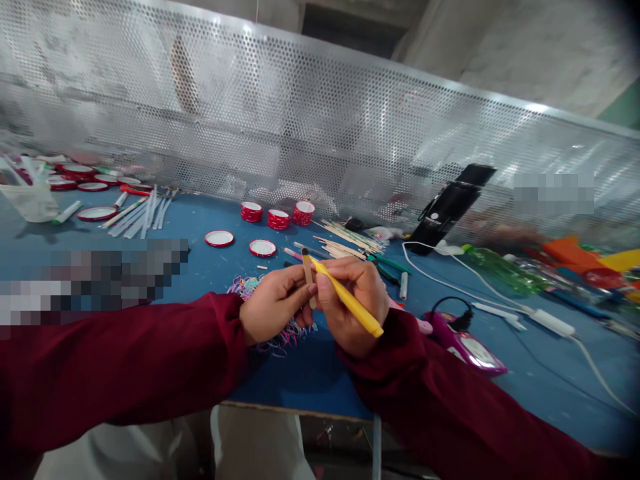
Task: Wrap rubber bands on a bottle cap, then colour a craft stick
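My left hand (275,300) pinches a flat wooden craft stick (307,267), held upright, whose top end is dark. In my right hand (357,300) is a yellow marker pen (355,307), gripped like a pencil. Its tip end points up and left, close beside the stick; whether the two touch I cannot tell. Both hands are close together above the front of the blue table (310,380). Under and behind my left hand lies a tangle of thin coloured strings (287,337), partly hidden by it.
Red-rimmed lids (220,238) and stacked red rings (279,219) lie behind the hands, with wooden sticks (343,243) nearby. Translucent glue sticks (135,217) and a white cup (33,200) stand left. A black umbrella-like object (453,207), white cable (480,287) and purple device (467,343) are right.
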Tool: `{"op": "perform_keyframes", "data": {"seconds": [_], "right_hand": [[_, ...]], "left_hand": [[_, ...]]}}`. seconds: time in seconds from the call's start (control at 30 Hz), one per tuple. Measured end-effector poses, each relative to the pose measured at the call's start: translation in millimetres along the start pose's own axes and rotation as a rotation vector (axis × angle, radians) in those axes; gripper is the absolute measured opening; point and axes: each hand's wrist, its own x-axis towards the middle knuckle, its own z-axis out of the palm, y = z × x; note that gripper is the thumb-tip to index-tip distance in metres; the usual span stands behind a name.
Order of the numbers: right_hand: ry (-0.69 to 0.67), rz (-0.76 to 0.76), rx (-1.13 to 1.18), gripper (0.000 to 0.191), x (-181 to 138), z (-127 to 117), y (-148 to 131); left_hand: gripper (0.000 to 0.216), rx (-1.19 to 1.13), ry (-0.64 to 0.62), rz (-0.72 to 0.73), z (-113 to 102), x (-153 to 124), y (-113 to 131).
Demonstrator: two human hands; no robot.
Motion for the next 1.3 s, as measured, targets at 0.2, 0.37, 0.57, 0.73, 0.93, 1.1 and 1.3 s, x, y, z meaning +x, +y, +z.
{"op": "perform_keyframes", "data": {"seconds": [0.2,0.37,0.57,0.73,0.93,1.1,1.3], "right_hand": [[-0.036,-0.021,-0.001,0.016,1.0,-1.3,-0.5],[-0.035,-0.002,-0.021,0.017,0.7,-1.1,-0.6],[-0.015,-0.006,-0.019,0.016,0.6,-1.2,-2.0],[-0.048,-0.013,-0.049,0.016,1.2,-2.0,-2.4],[0.010,0.007,-0.010,0.017,-0.7,-0.4,-1.2],[-0.055,-0.025,-0.014,0.020,0.2,-2.5,-1.7],[0.004,0.006,0.004,0.019,0.0,-0.4,-0.3]], "left_hand": [[0.036,-0.011,-0.004,0.013,0.2,0.3,-1.1],[0.034,0.007,-0.006,0.015,-0.3,0.0,-1.1],[0.036,-0.005,0.005,-0.002,0.2,0.2,-0.8],[0.037,-0.007,-0.010,0.021,0.7,-0.1,-1.0],[0.034,0.005,0.000,-0.008,-0.1,0.0,0.3],[0.035,-0.002,-0.007,0.001,0.2,-0.5,-0.6],[0.037,-0.001,-0.007,0.003,-0.4,0.0,-0.3]]}}
